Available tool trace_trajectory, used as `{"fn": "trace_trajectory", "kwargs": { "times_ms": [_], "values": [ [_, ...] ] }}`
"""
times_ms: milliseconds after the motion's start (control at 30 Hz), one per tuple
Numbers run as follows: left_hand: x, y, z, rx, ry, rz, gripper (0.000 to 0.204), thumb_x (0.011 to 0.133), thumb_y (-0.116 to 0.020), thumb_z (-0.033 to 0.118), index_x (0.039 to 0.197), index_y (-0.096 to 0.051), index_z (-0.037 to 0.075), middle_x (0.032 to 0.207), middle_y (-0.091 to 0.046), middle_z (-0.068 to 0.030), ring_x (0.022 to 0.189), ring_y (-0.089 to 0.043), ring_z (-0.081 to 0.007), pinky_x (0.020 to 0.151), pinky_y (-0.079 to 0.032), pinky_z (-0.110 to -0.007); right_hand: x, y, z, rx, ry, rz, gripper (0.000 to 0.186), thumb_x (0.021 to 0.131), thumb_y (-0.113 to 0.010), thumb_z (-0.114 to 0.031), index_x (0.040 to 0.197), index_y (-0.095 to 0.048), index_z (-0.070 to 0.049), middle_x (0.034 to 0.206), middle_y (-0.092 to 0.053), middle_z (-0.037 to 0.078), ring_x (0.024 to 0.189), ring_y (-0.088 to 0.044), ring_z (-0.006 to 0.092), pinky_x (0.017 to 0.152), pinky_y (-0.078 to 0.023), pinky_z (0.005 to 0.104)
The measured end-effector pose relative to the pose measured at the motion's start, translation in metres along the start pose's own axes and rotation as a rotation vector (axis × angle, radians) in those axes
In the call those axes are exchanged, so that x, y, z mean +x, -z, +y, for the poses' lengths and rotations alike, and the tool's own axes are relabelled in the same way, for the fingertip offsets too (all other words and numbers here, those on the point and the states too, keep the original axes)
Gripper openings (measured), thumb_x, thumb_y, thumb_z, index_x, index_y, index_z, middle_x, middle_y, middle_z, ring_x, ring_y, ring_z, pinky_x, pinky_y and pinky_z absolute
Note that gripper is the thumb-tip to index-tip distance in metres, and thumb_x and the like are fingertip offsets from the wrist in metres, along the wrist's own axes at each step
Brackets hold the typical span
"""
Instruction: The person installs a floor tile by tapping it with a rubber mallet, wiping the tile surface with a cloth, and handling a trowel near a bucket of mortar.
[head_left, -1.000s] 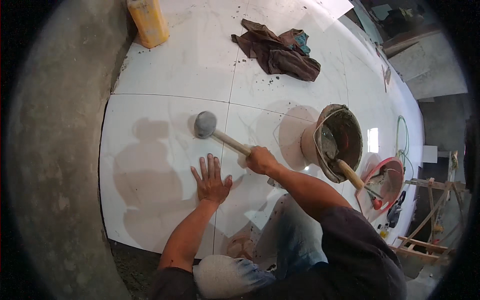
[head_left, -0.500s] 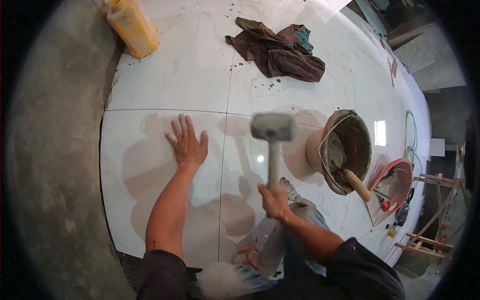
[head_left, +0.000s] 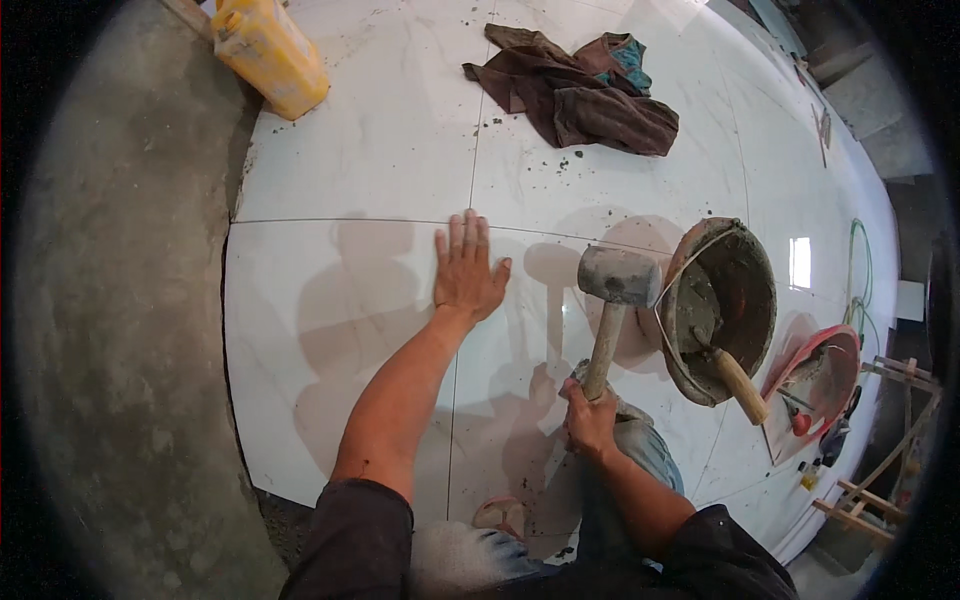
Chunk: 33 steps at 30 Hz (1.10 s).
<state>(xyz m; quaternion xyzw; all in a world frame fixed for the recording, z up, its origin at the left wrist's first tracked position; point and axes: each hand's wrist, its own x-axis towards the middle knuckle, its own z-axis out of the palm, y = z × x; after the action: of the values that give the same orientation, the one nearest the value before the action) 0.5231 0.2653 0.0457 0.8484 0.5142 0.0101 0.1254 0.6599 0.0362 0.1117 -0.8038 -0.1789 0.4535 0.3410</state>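
My left hand point(head_left: 466, 272) lies flat on the white floor tiles point(head_left: 330, 270), fingers spread, across the joint between two tiles near where four corners meet. With my right hand point(head_left: 590, 425) I grip the wooden handle of a rubber mallet point(head_left: 618, 278), its grey head raised above the floor and just left of a mortar bucket. That bucket point(head_left: 678, 345) is tilted in view, caked with grey mortar inside. A trowel point(head_left: 740, 385) with a wooden handle rests in it.
A bare concrete wall point(head_left: 130, 300) borders the tiles on the left. A yellow jerrycan point(head_left: 275, 60) stands far left, and a crumpled brown cloth point(head_left: 590, 100) lies ahead. Right of the bucket are a red basin point(head_left: 840, 370), a green hose point(head_left: 856, 270) and a wooden frame point(head_left: 860, 510).
My left hand has moved right, from the middle of the left tile onto the joint. The mallet has moved right and now tilts toward the bucket, still in my right hand.
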Motion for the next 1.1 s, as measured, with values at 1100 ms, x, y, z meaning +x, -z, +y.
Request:
{"fn": "trace_trajectory", "kwargs": {
  "times_ms": [1100],
  "values": [
    [0.095,0.0,0.066,-0.665,-0.134,0.399,0.075,0.089,-0.052,0.027,0.146,-0.017,-0.005,0.149,-0.024,-0.0301,0.139,-0.021,-0.0456,0.116,-0.017,-0.049,-0.027,0.009,0.001,0.122,0.158,-0.146,0.035,0.089,-0.068,-0.03,0.071,-0.05,-0.007,0.055,-0.045,-0.003,0.042,-0.041,0.0073,0.039,-0.032,0.0248]
  ]
}}
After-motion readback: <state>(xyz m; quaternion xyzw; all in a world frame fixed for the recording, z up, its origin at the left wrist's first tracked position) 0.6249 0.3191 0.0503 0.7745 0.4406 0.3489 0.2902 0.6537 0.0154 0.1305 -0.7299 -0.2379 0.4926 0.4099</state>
